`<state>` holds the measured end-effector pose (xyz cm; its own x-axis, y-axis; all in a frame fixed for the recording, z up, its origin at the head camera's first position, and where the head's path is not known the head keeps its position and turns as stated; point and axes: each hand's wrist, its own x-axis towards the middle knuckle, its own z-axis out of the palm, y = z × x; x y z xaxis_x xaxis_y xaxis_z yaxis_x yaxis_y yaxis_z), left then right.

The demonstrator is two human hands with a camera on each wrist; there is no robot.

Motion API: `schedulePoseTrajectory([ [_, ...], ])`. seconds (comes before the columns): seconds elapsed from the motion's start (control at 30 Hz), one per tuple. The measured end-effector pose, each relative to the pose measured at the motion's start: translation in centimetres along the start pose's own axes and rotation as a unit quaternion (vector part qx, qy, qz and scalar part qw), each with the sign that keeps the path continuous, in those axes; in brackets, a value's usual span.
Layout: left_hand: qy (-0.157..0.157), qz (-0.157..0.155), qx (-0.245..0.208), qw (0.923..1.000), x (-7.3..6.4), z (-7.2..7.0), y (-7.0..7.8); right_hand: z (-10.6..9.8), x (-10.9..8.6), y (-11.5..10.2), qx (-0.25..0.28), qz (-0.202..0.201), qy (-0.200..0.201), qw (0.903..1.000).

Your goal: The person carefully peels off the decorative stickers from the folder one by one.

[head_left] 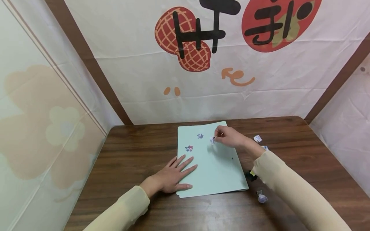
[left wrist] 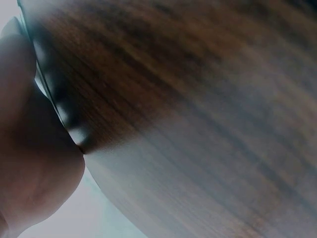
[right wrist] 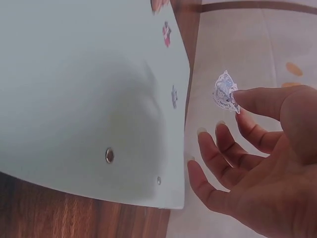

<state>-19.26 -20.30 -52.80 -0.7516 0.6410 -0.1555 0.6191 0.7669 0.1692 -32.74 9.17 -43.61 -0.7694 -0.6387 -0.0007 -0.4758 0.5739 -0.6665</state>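
My right thumb and index fingertip pinch a small white-edged sticker, nearly closed together on it; the other fingers of that right hand are loosely bent, spread apart, nothing in them. Sticker is up off the surface, over the upper right part of a pale green folder, and the hand throws a shadow on it.

My left hand lies flat, fingers straight and fanned, pressing the folder's lower left side. It has hold of nothing. Left wrist view: just a dark bit of that hand by the folder edge, blurry.

Folder is lying closed, bottom edge showing layers; can't tell what's inside. On its cover: a purplish sticker near the top and a pink-and-dark sticker lower left of it, just above my left fingertips. Round metal snap on the right half.

Right of the folder, on the brown wood bench: a white sticker, a bluish sticker partly behind my right sleeve, a black piece with a yellow patch, unclear what, and a clear-edged purple cutout nearest me. Behind the bench, a printed cloth.
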Motion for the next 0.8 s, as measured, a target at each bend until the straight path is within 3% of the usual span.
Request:
schedulePoseTrajectory([
  [0.5, -0.018, -0.014, 0.007, 0.9997, -0.2, -0.7, 0.4, 0.7, -3.2, -2.7, 0.010, -0.049, -0.038, 0.9980],
  [0.8, -0.009, -0.006, 0.011, 0.9999, 0.1, 0.1, -0.2, 2.6, -4.2, -4.0, 0.023, -0.073, -0.060, 0.9953],
])
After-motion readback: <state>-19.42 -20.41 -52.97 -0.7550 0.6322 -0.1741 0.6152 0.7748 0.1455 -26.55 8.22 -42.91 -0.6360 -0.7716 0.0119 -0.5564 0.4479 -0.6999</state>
